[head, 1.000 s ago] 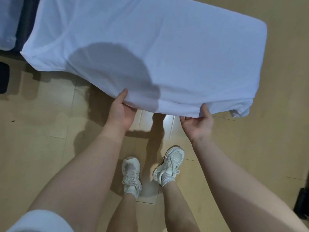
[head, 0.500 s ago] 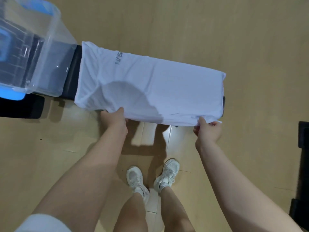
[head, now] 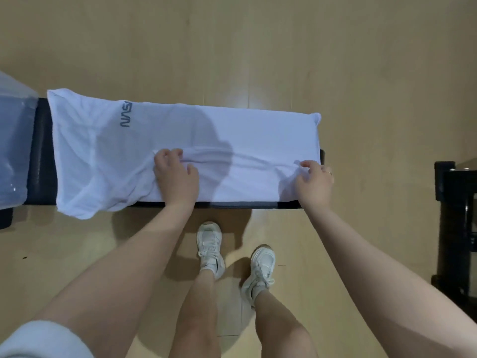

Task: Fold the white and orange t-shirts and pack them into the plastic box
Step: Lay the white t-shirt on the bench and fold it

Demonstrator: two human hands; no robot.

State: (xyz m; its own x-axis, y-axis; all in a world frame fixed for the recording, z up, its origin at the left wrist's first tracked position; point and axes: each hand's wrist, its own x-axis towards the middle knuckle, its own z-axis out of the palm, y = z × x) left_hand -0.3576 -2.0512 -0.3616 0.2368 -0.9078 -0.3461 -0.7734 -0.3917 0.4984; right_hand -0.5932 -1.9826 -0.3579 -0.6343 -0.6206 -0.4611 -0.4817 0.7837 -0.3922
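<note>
White shirt: we have it spread lengthwise along the dark bench.
Left hand: our curled fingers pinch a fold.
Right hand: ours pinches the hem end.
Box: beside the bench's left end.

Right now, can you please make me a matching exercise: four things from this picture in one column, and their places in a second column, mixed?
Things:
1. white t-shirt
2. plastic box
3. left hand
4. right hand

Places:
A. at the left edge of the picture
B. at the shirt's right end
C. spread along the dark bench
D. near the shirt's middle

Pairs: 1-C, 2-A, 3-D, 4-B
</note>
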